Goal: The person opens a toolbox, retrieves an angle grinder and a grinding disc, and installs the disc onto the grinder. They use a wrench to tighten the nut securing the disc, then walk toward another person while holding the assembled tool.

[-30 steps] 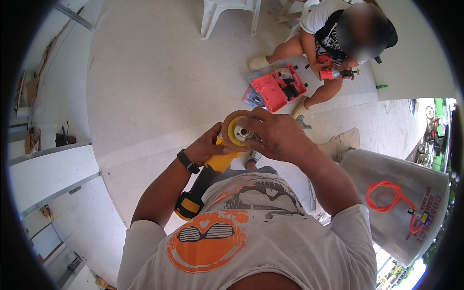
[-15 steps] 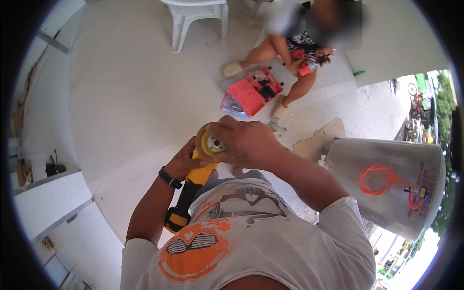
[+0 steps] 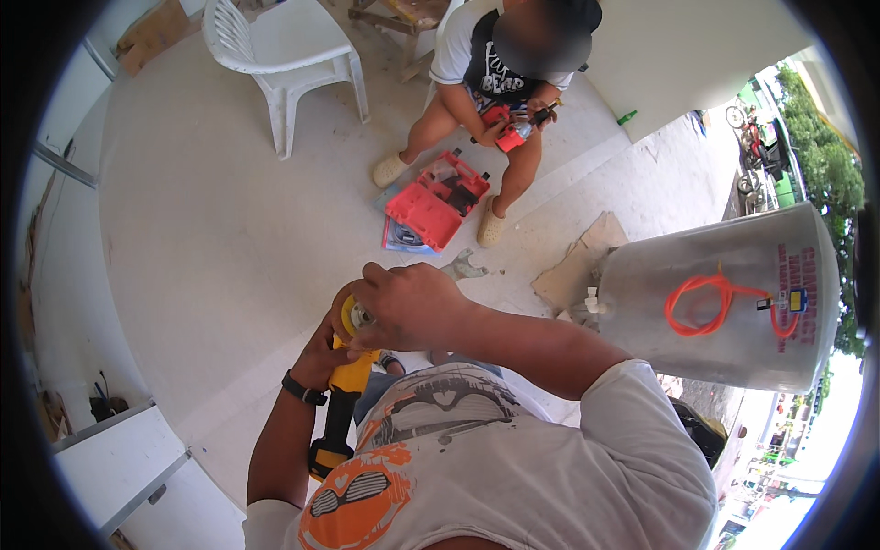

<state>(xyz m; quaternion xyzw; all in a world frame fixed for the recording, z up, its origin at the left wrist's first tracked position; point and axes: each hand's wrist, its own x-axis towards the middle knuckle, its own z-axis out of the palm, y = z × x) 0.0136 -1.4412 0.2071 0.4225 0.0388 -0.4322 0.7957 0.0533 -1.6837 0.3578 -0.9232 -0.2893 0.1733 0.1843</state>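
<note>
A yellow and black angle grinder [image 3: 350,374] is upright in front of my shirt, its disc end uppermost. My left hand [image 3: 319,356] is closed around the grinder's head from the left side. At its top sits a round yellow-brown disc [image 3: 343,310] with a metal nut at the centre. My right hand [image 3: 408,307] reaches across, its fingers curled over the disc's rim and thumb close to the nut. Part of the disc is hidden behind those fingers.
Ahead, a seated person [image 3: 504,82] handles a red tool over an open red case [image 3: 431,206] on the floor. A white plastic chair [image 3: 298,46] stands to the left. At right are a large metal tank [image 3: 632,302] with orange tubing [image 3: 683,307] and a cardboard piece [image 3: 577,257].
My view has tilted and shifted, showing more of the person and chair ahead. My hands and the grinder appear lower and further left. Both hands keep their hold.
</note>
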